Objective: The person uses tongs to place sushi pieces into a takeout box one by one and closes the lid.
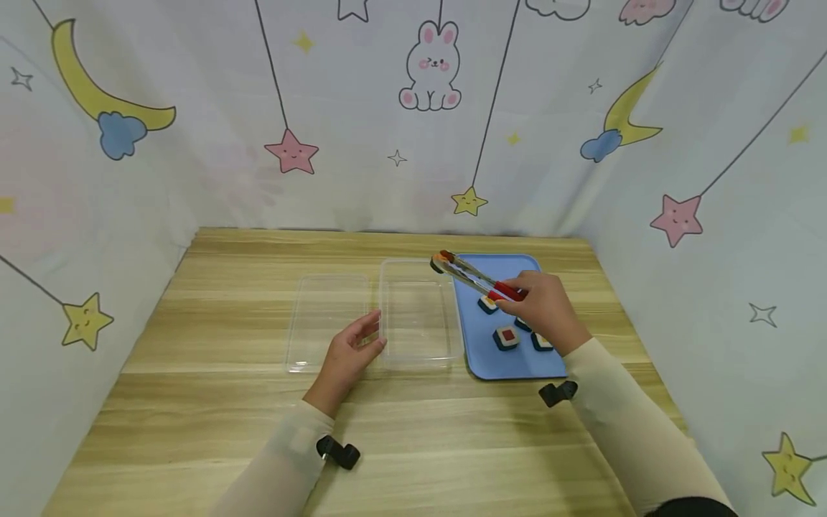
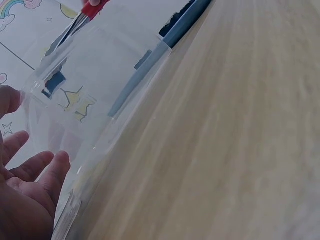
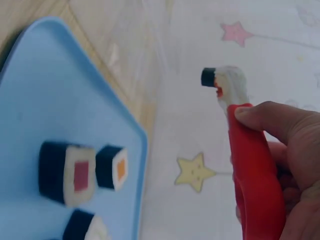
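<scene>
My right hand [image 1: 539,305] grips red-handled metal tongs [image 1: 478,278]. Between the tong tips is a piece of sushi roll [image 3: 208,77] with a dark wrap, raised over the far right part of a clear plastic container [image 1: 420,312]. At that container's left wall is my left hand [image 1: 347,355], its thumb and fingers spread apart with the tips at the edge. In the left wrist view, these fingers [image 2: 42,172] look relaxed beside the see-through wall. More sushi rolls [image 1: 506,337] lie on a blue tray [image 1: 484,362], partly hidden under my right hand.
A flat clear plastic lid [image 1: 328,323] lies on the wooden table [image 1: 213,345], left of the container. The tray stands close against the container's right side. A patterned white curtain [image 1: 362,194] encloses the table at the back and sides.
</scene>
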`<action>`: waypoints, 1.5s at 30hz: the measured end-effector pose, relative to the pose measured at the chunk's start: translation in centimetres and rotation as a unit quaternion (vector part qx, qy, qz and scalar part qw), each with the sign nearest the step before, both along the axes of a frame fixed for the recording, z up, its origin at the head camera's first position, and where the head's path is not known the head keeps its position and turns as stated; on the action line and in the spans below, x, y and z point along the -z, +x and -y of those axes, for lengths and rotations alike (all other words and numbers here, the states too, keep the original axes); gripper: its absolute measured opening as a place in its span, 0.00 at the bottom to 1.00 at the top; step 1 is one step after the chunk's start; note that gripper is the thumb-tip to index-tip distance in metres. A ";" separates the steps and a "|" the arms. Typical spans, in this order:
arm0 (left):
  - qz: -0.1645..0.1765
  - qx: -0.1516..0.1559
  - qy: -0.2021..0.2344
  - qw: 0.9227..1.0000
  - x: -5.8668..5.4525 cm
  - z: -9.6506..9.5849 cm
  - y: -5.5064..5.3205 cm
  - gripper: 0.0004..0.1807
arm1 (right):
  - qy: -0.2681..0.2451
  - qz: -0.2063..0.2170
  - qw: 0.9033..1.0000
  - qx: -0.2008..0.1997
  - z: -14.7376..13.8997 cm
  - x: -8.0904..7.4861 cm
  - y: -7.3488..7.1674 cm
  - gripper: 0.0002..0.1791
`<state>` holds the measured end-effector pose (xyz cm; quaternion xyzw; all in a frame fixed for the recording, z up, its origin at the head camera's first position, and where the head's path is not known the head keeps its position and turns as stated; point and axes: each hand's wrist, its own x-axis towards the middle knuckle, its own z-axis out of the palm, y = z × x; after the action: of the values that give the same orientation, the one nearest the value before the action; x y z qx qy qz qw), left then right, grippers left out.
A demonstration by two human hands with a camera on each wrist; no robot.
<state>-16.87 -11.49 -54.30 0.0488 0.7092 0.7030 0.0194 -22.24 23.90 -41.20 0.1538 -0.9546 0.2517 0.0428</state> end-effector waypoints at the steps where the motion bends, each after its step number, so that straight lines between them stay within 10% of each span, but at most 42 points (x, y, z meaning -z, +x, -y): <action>1: 0.001 0.000 -0.002 1.000 0.0 0.0 0.0 0.30 | 0.006 0.002 1.000 -0.006 0.6 0.1 -0.3 0.21; 32: -0.001 0.008 0.008 1.000 -0.3 0.3 0.2 0.32 | 0.102 0.093 0.988 -0.065 9.6 2.3 -4.5 0.05; 45: -0.003 0.007 0.004 1.000 -0.2 0.3 0.1 0.31 | 0.042 0.073 0.996 -0.026 6.5 0.8 -2.7 0.26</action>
<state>-16.73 -11.77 -54.06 0.0559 0.7058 0.7059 0.0225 -24.98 17.38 -42.05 0.1619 -0.9606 0.2224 -0.0398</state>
